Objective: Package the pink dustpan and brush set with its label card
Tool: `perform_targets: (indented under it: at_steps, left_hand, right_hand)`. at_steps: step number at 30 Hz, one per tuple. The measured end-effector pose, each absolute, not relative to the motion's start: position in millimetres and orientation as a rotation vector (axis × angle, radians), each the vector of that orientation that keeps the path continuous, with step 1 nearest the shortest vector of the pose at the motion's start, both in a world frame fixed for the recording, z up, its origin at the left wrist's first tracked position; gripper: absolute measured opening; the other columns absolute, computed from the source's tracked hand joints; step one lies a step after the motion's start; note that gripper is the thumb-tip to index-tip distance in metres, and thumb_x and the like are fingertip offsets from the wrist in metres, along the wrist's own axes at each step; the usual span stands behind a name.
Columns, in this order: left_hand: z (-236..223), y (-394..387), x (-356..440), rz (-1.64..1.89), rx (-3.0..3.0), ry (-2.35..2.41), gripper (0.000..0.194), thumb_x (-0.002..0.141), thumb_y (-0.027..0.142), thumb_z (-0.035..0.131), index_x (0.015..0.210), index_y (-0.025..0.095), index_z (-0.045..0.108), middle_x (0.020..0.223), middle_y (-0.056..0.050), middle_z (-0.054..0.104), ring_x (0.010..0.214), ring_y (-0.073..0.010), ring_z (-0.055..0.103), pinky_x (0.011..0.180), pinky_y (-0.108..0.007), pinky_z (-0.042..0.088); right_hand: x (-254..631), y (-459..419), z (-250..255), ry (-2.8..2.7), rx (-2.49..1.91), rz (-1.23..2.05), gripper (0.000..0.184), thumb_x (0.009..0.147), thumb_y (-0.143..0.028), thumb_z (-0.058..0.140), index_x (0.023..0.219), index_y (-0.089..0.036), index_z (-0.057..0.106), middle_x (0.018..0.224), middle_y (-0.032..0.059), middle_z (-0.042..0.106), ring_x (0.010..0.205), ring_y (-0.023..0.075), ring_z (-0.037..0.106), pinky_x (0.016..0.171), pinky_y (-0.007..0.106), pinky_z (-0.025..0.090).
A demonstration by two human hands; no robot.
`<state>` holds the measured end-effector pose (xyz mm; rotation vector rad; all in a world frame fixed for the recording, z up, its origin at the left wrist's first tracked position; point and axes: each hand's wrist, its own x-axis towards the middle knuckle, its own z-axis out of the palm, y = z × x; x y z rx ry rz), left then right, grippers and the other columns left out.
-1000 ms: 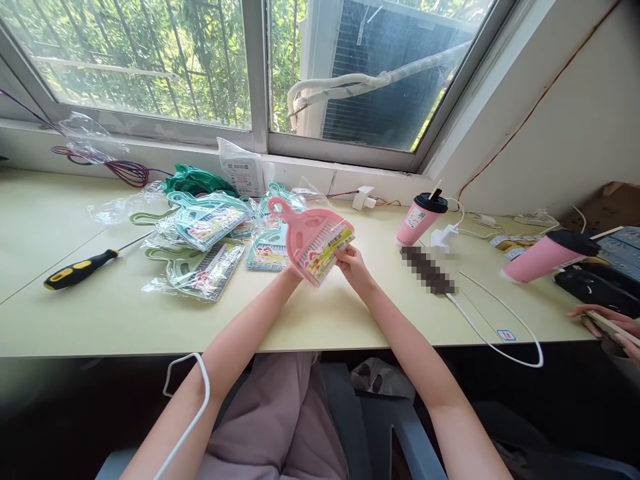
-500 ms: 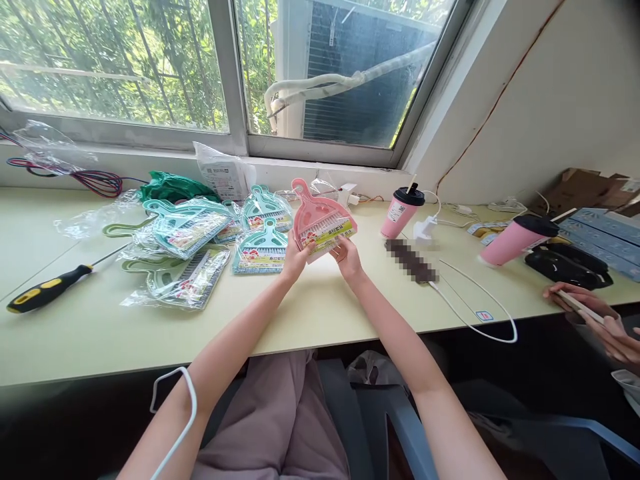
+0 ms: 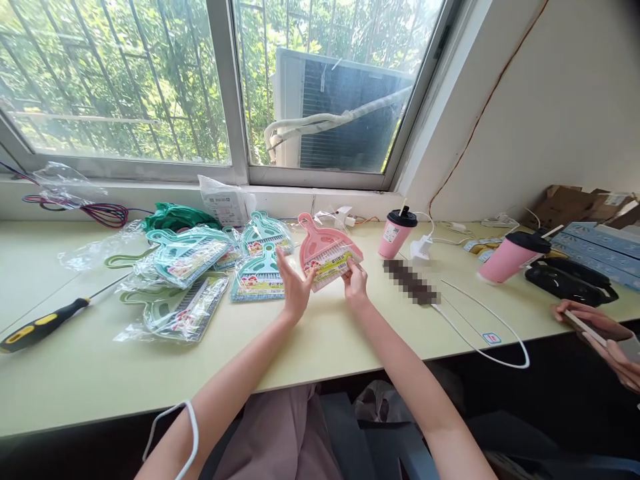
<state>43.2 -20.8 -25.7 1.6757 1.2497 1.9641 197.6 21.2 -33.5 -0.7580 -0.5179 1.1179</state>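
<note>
A pink dustpan and brush set (image 3: 325,241) with a yellow-green label rests on or just above the table before me, its handle pointing toward the window. My right hand (image 3: 357,283) grips its lower right corner, thumb on the label. At the lower left corner is my left hand (image 3: 296,291), fingers extended upward and the thumb beside the label edge. Just left of that hand lies a turquoise dustpan set (image 3: 259,275) in clear wrap, another turquoise set (image 3: 265,230) behind it. Farther left, several wrapped turquoise and green sets (image 3: 187,257) form an overlapping pile.
A black-and-yellow screwdriver (image 3: 45,325) lies at the left. Pink cups (image 3: 395,235) with black lids, a white charger (image 3: 421,248) and its looping cable occupy the right side. Another person's hands (image 3: 600,330) hold a phone at the far right. A green bag (image 3: 183,217) lies by the window.
My left hand has loosened from the pink set, its fingers now extended upward. My right hand still holds the right corner. The camera view has tilted up slightly.
</note>
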Motion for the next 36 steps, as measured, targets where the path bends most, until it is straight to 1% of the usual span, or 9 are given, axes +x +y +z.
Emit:
perform_targets:
  at_steps: [3,6,10,15,18,23,26,30,36]
  left_hand:
    - [-15.0,-21.7,33.6,1.838,2.275,1.483,0.067,0.090,0.036,0.064,0.150,0.027,0.035,0.159,-0.015,0.034,0.152,-0.0326,0.022,0.123,-0.057,0.018]
    - [-8.6,-19.1,28.2,1.448,2.696,1.659,0.047,0.096,0.024,0.049,0.143,0.025,0.047,0.152,-0.013,0.046,0.147,-0.0293,0.036,0.120,-0.051,0.029]
    - [-7.9,-16.6,27.0,1.132,2.857,1.858,0.042,0.098,0.015,0.036,0.135,0.021,0.055,0.136,-0.015,0.061,0.123,-0.0278,0.059,0.096,-0.040,0.050]
    - [-4.6,-19.0,29.4,0.873,2.872,1.957,0.036,0.100,0.015,0.031,0.115,0.017,0.064,0.103,-0.015,0.069,0.096,-0.0265,0.067,0.069,-0.034,0.049]
    - [-3.8,-21.0,32.1,0.894,2.852,1.897,0.034,0.100,0.017,0.032,0.107,0.018,0.065,0.102,-0.015,0.069,0.096,-0.0266,0.066,0.069,-0.034,0.048]
    - [-2.7,-23.1,35.1,1.039,2.745,1.775,0.041,0.100,0.020,0.030,0.127,0.021,0.061,0.127,-0.017,0.065,0.109,-0.0295,0.064,0.076,-0.038,0.048]
    - [0.1,-22.5,36.1,1.142,2.648,1.708,0.040,0.100,0.023,0.033,0.127,0.022,0.062,0.136,-0.016,0.061,0.121,-0.0321,0.059,0.081,-0.040,0.049]
    - [0.9,-19.4,37.6,1.140,2.593,1.767,0.039,0.100,0.023,0.029,0.114,0.021,0.066,0.133,-0.017,0.062,0.116,-0.0317,0.061,0.078,-0.041,0.048]
    - [-2.5,-14.8,38.5,1.127,2.720,1.866,0.042,0.101,0.026,0.033,0.135,0.022,0.056,0.124,-0.018,0.065,0.109,-0.0298,0.063,0.076,-0.039,0.048]
  right_hand:
    - [192.2,15.5,-30.4,-0.527,-0.779,1.104,0.024,0.066,-0.032,0.080,0.084,-0.020,0.070,0.086,0.0020,0.076,0.079,0.0151,0.071,0.070,0.025,0.059]
    - [184.7,8.1,-25.9,-0.586,-0.801,1.108,0.023,0.067,-0.033,0.079,0.082,-0.017,0.071,0.081,0.0021,0.075,0.073,0.0137,0.068,0.067,0.024,0.057]
    - [174.6,-0.5,-22.0,-0.680,-0.824,1.123,0.023,0.068,-0.033,0.078,0.079,-0.015,0.071,0.076,0.0015,0.073,0.067,0.0120,0.065,0.063,0.024,0.055]
    - [171.7,-2.5,-22.5,-0.699,-0.848,1.108,0.024,0.068,-0.035,0.080,0.077,-0.014,0.070,0.073,0.0015,0.072,0.065,0.0123,0.064,0.061,0.024,0.054]
    - [173.5,-1.2,-23.7,-0.689,-0.835,1.090,0.027,0.066,-0.036,0.081,0.079,-0.014,0.070,0.075,0.0020,0.073,0.068,0.0130,0.065,0.063,0.025,0.055]
    - [174.3,-1.5,-23.9,-0.678,-0.839,1.080,0.027,0.068,-0.037,0.080,0.080,-0.015,0.069,0.077,0.0024,0.073,0.070,0.0130,0.064,0.065,0.026,0.055]
    - [173.0,-2.3,-23.6,-0.711,-0.822,1.072,0.027,0.069,-0.037,0.079,0.081,-0.014,0.069,0.078,0.0030,0.073,0.071,0.0134,0.064,0.067,0.027,0.056]
    - [171.6,-2.7,-23.8,-0.750,-0.823,1.047,0.031,0.070,-0.040,0.078,0.084,-0.014,0.070,0.082,0.0043,0.073,0.074,0.0148,0.065,0.069,0.029,0.057]
    - [169.8,-4.6,-25.0,-0.813,-0.840,1.030,0.035,0.068,-0.044,0.078,0.085,-0.014,0.071,0.081,0.0042,0.073,0.073,0.0148,0.063,0.068,0.030,0.057]
